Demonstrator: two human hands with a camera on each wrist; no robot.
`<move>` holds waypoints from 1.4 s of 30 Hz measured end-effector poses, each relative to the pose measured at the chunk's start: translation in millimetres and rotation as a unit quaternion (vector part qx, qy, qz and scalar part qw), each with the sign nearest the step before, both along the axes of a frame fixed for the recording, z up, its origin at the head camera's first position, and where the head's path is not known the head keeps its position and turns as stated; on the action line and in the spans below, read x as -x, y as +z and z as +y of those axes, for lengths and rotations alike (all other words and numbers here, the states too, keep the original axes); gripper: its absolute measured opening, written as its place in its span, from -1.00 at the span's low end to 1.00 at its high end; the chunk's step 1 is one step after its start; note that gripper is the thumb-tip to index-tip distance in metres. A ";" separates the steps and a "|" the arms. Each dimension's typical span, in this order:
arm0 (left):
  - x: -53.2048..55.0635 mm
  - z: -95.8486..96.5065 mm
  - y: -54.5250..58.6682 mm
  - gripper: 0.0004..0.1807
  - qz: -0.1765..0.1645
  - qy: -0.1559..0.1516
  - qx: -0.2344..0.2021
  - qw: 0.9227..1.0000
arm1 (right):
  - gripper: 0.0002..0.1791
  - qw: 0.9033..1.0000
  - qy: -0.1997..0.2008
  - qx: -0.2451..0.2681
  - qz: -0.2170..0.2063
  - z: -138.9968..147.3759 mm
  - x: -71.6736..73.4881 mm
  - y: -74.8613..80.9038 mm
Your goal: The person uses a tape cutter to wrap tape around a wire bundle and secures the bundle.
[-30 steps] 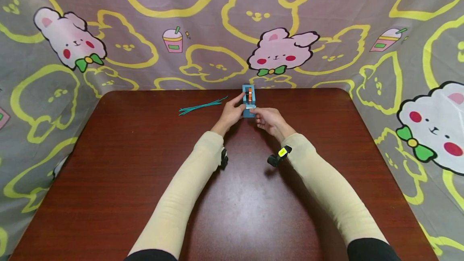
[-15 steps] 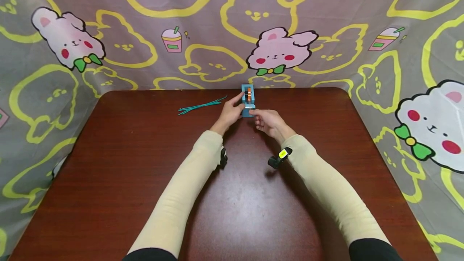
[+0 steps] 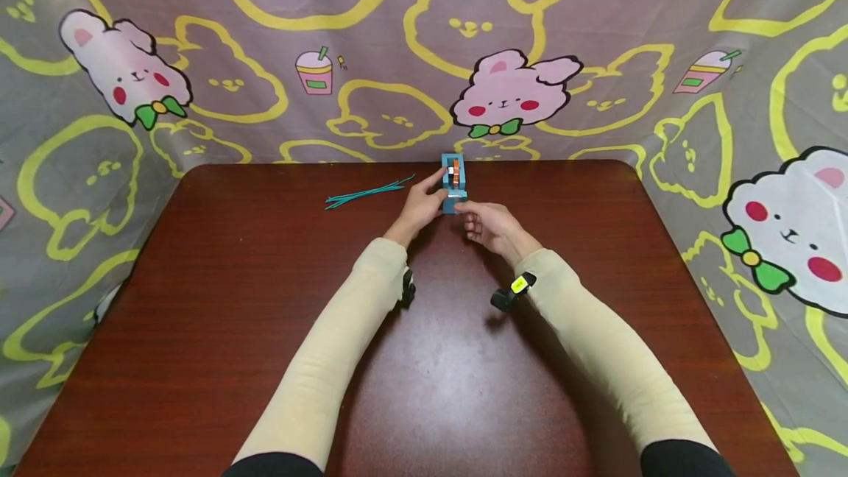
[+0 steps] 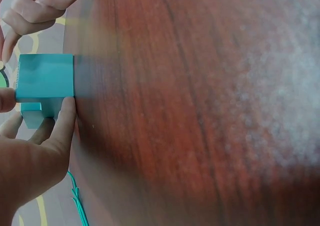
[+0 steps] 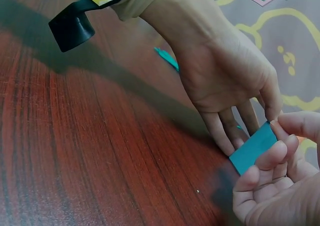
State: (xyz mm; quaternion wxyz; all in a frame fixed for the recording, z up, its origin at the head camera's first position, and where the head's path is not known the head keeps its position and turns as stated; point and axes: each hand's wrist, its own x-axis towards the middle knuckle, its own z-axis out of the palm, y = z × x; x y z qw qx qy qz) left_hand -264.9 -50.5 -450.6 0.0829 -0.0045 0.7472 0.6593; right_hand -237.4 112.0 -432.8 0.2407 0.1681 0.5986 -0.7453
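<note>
A blue-teal tape dispenser (image 3: 454, 202) with an orange-centred roll (image 3: 456, 172) stands at the table's back edge. My left hand (image 3: 422, 206) grips it from the left side; in the left wrist view the fingers lie along the teal block (image 4: 46, 76), whose top edge is serrated. At the dispenser's front, my right hand (image 3: 493, 225) holds thumb and forefinger pinched together at the top edge, apparently on the tape's end. The tape is clear and hard to make out. In the right wrist view, the other fingers of the right hand (image 5: 280, 186) curl before the teal front (image 5: 251, 148).
Several thin teal strips (image 3: 367, 193) lie in a loose bundle left of the left hand. A patterned cloth (image 3: 391, 57) rises behind the brown table (image 3: 232, 300) and along both sides. A black camera mount (image 3: 513, 291) juts from the right wrist.
My right hand has drawn very slightly down toward me at the dispenser's front. A white patch now shows beside the orange roll. My left hand keeps its hold.
</note>
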 end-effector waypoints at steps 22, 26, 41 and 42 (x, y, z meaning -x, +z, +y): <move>-0.4 -0.8 -1.5 -0.41 0.007 -0.009 0.006 1.000 | -0.79 1.000 0.015 0.017 -0.004 0.9 -8.5 -0.2; -0.6 -1.4 -1.0 -0.40 0.006 -0.010 0.010 1.000 | -0.79 1.000 0.016 0.017 -0.003 0.8 -10.7 -0.5; -2.6 -0.5 0.9 -0.41 0.003 -0.005 0.012 1.000 | -0.82 0.999 0.019 0.026 -0.011 1.0 -20.0 -1.7; -2.6 -0.5 1.0 -0.41 0.004 -0.005 0.012 1.000 | -0.82 0.999 0.021 0.027 -0.010 1.4 -20.1 -1.6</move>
